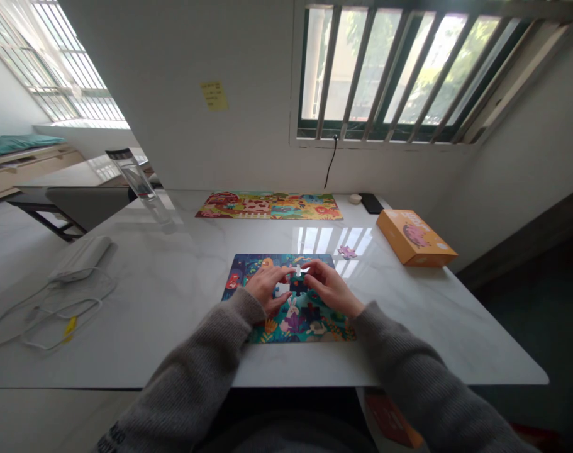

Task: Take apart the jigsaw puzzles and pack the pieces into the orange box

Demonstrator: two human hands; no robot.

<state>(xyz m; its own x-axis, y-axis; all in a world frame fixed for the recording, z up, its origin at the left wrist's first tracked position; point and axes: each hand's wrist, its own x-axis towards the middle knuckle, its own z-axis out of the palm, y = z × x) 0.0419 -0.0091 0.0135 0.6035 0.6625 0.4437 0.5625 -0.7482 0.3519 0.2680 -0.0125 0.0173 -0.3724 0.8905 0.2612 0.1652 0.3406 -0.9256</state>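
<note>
A jigsaw puzzle (293,327) with a dark forest scene, a white rabbit and other animals lies flat on the table in front of me. White gaps show near its middle. Over these gaps is a dark puzzle piece (299,284). My right hand (332,288) pinches its right side between thumb and fingers. From the left, my left hand (268,289) curves round with index finger and thumb at the piece's left edge. Whether the piece lies flat or is slightly raised, I cannot tell. A loose pink puzzle piece (347,252) lies beyond my right hand.
A long farm-animal puzzle (270,206) lies by the wall. At the right are an orange box (414,238), a black phone (372,203) and a small white case (355,199). A glass bottle (134,176), white adapter (81,258) and cables (85,308) are at the left.
</note>
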